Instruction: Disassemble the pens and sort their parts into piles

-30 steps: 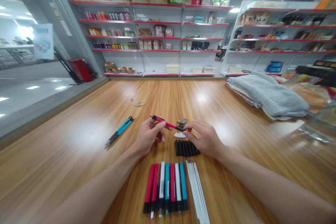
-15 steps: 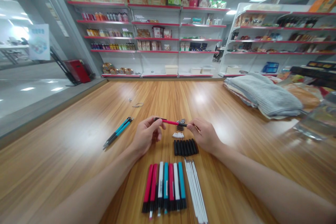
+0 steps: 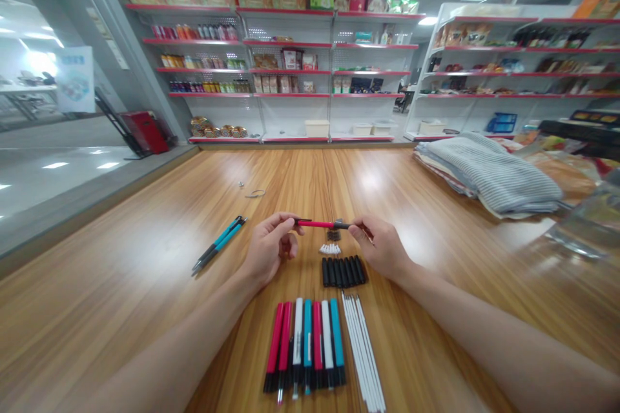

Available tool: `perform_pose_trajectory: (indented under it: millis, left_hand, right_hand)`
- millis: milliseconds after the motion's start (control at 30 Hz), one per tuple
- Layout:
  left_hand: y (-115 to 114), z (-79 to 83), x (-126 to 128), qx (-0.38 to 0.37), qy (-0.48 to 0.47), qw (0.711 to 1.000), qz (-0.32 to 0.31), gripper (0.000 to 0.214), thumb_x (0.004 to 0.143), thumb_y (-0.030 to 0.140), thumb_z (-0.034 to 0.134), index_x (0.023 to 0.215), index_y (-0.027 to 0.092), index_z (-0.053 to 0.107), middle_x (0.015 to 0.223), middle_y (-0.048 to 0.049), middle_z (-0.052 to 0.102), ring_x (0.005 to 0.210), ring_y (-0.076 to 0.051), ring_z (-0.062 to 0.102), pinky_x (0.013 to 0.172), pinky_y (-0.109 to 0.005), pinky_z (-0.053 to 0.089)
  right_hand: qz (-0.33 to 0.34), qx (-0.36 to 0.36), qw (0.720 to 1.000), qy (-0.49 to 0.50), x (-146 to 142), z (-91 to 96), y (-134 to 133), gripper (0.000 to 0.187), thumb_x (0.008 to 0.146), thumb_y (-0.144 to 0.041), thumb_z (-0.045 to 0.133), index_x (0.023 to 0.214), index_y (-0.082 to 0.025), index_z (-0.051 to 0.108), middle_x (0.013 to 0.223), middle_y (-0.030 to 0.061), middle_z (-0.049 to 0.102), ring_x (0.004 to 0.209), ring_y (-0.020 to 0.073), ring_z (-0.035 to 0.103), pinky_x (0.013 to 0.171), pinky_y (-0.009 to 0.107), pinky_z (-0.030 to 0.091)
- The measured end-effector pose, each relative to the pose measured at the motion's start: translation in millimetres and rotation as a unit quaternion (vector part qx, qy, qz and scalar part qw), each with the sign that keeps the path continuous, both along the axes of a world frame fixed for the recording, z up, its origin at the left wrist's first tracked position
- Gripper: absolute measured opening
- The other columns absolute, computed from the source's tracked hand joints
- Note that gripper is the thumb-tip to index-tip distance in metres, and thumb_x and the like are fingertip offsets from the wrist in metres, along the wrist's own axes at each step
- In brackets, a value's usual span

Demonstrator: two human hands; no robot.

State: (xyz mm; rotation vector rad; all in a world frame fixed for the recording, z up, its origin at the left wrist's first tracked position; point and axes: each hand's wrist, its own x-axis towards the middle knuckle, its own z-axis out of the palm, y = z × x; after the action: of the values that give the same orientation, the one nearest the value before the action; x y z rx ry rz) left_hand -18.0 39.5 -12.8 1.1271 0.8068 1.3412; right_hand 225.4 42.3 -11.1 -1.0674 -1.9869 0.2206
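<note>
A red pen (image 3: 317, 224) with a black clip and black grip lies level between my hands, above the table. My left hand (image 3: 272, 245) pinches its clip end, and my right hand (image 3: 380, 244) pinches the black grip end. Below it are small dark springs (image 3: 333, 236), a row of small white parts (image 3: 330, 249) and several black grip sleeves (image 3: 343, 271). Nearer me lies a row of red, white and blue pen barrels (image 3: 304, 342), with several white refills (image 3: 362, 355) beside it. Two blue pens (image 3: 220, 244) rest left of my left hand.
Folded striped cloth (image 3: 494, 174) is stacked on the right of the wooden table (image 3: 145, 232), near a clear container (image 3: 591, 219). A thin ring-shaped piece (image 3: 255, 193) lies farther back. Stocked shelves (image 3: 290, 71) stand beyond the table.
The red pen has levelled out and shifted slightly right in my hands. Both hands keep their hold, and the laid-out parts stay in place.
</note>
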Motion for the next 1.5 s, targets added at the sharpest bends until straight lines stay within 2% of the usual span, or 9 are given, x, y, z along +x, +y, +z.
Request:
perform_pose_trajectory:
  millis: [233,500,733,900,1067,1267,1500]
  left_hand:
    - [1.6,-2.3,-2.0,-0.002,-0.005,1.0,-0.001,0.023,0.08,0.033,0.063,0.092,0.014,0.057,0.075,-0.002,0.063,0.042,-0.007,0.052,0.038,-0.018,0.037]
    - [-2.2,1.6,1.5,0.011,0.008,1.0,0.01,0.027,0.077,0.032,0.067,0.097,0.016,0.057,0.076,-0.0009,0.063,0.042,-0.006,0.052,0.037,-0.017,0.034]
    - [-0.1,-1.5,4.2,0.029,0.041,0.998,0.035,0.03,0.077,0.036,0.068,0.095,0.013,0.06,0.078,-0.0032,0.065,0.04,-0.005,0.05,0.034,-0.016,0.032]
    - [1.1,-2.3,4.5,0.042,0.08,0.995,0.039,0.028,0.081,0.038,0.065,0.089,0.012,0.058,0.075,-0.003,0.064,0.038,-0.005,0.049,0.034,-0.016,0.032]
    - [-0.2,-0.5,5.3,0.036,0.085,0.994,0.049,0.03,0.079,0.041,0.066,0.083,0.014,0.056,0.073,-0.0016,0.063,0.037,-0.004,0.048,0.033,-0.016,0.031]
    - [-2.8,-0.2,4.5,0.014,0.105,0.994,0.022,0.031,0.081,0.044,0.063,0.079,0.015,0.056,0.052,0.0024,0.055,0.036,-0.006,0.047,0.034,-0.015,0.03]
    - [-4.4,-0.1,3.6,0.033,0.1,0.994,0.014,0.028,0.084,0.042,0.061,0.078,0.015,0.052,0.066,-0.0005,0.061,0.04,-0.006,0.049,0.035,-0.016,0.033]
  right_hand:
    - [0.014,-0.001,1.0,-0.016,0.5,-0.6,0.8,0.02,0.094,-0.029,0.046,0.085,-0.017,0.059,0.079,0.0042,0.06,0.072,0.0149,0.053,0.061,0.026,0.036]
    - [0.016,0.009,0.999,-0.026,1.9,-0.5,0.6,0.033,0.095,-0.03,0.042,0.068,-0.018,0.055,0.066,0.0025,0.055,0.064,0.0143,0.05,0.06,0.026,0.034]
    - [0.0,-0.005,1.0,-0.016,3.7,-1.0,1.2,0.038,0.095,-0.032,0.04,0.062,-0.018,0.049,0.06,0.0017,0.052,0.058,0.0133,0.047,0.056,0.026,0.032]
    - [-0.009,-0.008,1.0,-0.012,4.0,-3.0,2.4,0.038,0.095,-0.033,0.04,0.061,-0.018,0.047,0.059,0.0012,0.05,0.056,0.0126,0.046,0.054,0.026,0.031]
    - [-0.01,-0.004,1.0,-0.004,3.9,-4.5,3.0,0.039,0.095,-0.034,0.041,0.06,-0.017,0.048,0.057,0.0007,0.05,0.054,0.0123,0.045,0.053,0.026,0.03]
    - [-0.014,-0.014,1.0,0.002,4.0,-3.8,3.1,0.038,0.094,-0.034,0.042,0.061,-0.018,0.049,0.058,0.0009,0.051,0.055,0.0127,0.046,0.053,0.026,0.031]
    - [0.001,-0.016,1.0,-0.01,4.3,-3.4,2.9,0.038,0.096,-0.033,0.04,0.062,-0.017,0.048,0.061,0.0008,0.051,0.058,0.0129,0.047,0.057,0.026,0.033]
